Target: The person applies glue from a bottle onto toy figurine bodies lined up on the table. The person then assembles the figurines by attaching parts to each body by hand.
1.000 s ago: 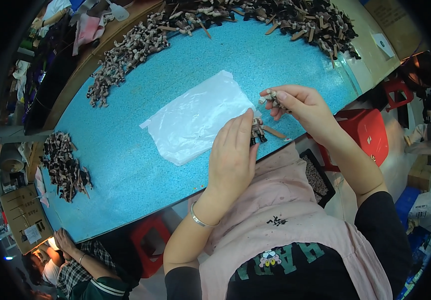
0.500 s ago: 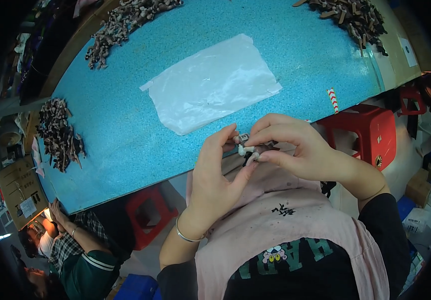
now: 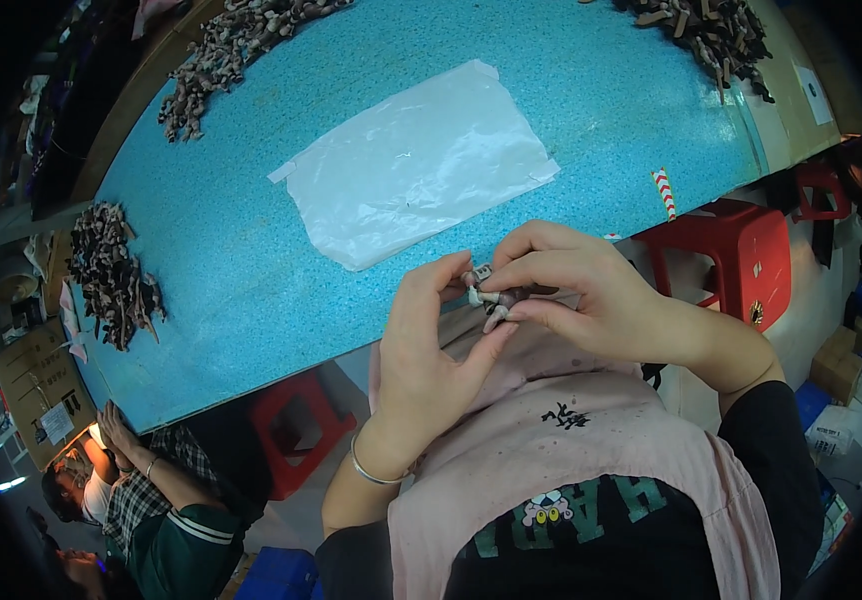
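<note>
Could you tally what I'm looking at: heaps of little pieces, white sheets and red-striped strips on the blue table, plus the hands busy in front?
Heaps showing: 3 (left heap, upper-left heap, upper-right heap)
White sheet: 1
Red-striped strip: 1
Hands: 2 (left hand, right hand)
Total: 7
The held pieces overlap too much to count.

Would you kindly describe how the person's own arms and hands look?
The left hand and right hand are ungloved. Both arms have short, plain black sleeves, and a slim silver-coloured bracelet circles the left wrist.
</note>
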Tool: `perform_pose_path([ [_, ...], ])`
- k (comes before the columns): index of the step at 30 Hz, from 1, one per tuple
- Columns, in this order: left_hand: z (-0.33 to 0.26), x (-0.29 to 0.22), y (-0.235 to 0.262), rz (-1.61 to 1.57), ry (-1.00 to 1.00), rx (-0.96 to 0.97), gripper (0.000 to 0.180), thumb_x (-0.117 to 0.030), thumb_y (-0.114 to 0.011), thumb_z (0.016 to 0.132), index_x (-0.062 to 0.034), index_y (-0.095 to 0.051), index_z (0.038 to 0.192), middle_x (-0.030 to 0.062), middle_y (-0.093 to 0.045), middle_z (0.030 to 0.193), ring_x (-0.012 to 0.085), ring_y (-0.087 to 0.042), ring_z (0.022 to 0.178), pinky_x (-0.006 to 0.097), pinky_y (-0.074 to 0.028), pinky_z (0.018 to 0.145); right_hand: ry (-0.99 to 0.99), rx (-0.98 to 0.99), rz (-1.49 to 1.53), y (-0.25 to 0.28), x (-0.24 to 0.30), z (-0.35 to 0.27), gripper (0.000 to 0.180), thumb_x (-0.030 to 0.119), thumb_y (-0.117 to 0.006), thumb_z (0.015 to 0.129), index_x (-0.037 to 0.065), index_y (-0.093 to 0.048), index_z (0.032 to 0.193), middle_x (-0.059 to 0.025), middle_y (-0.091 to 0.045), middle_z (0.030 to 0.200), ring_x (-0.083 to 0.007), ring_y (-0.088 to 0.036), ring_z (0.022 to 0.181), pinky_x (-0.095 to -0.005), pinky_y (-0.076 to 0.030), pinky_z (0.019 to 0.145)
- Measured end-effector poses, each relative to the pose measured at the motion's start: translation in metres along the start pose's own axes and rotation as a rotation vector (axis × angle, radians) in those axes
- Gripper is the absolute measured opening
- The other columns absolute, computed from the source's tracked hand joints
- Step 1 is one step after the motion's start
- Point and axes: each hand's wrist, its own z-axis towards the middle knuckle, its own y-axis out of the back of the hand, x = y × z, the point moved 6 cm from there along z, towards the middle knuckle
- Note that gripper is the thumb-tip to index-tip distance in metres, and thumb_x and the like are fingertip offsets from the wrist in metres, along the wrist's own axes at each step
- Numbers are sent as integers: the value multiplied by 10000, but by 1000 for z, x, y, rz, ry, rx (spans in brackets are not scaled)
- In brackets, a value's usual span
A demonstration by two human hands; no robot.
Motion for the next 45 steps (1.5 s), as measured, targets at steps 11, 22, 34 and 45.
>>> perform_pose_path([
  [11,1,13,5,-185,52,-42,305,-40,-653,815,16,-576,1105,156,-597,1023,265,-617,901,343,-504,811,-136,12,60,1,-9,6,244,-8,-713,743,48,-693,980,-89,-629,965,-217,-595,1008,-315,-487,813],
  [22,-7,17,2,-211,56,-164,181,34,-625,827,19,-597,1006,139,-597,1022,219,-618,941,305,-509,821,-96,58,94,1,-13,7,280,20,-700,777,28,-651,1053,-84,-605,1032,-193,-589,1021,-308,-474,844],
  [34,-33,2,21,-248,-56,-317,204,38,-643,827,37,-579,1021,145,-525,1130,202,-569,1000,312,-487,870,-284,61,842,-25,-13,-9,241,244,-500,990,7,-543,991,-50,-590,847,-128,-595,767,-274,-500,709],
  [45,-21,17,1,-840,188,52,174,-90,-654,865,6,-559,975,112,-519,1151,142,-509,991,294,-421,877,-214,159,807,-39,-17,-12,227,211,-519,977,26,-536,847,11,-511,789,-73,-473,735,-228,-403,673],
])
